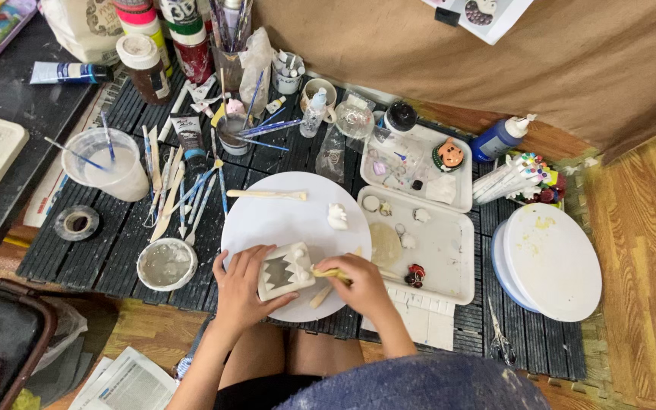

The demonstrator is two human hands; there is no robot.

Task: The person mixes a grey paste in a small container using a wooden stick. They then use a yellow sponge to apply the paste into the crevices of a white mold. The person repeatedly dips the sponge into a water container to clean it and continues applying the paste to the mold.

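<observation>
Low in the frame's centre, our left hand (241,292) grips the white clay piece (285,271) on the round board (282,220). Our right hand (362,285) pinches a wooden tool (330,273); we should steady the piece and press lightly.

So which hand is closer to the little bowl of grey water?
Left. The left hand rests on the white clay piece, just right of the bowl of grey water. The right hand, holding a wooden tool, sits farther right, beyond the clay piece.
</observation>
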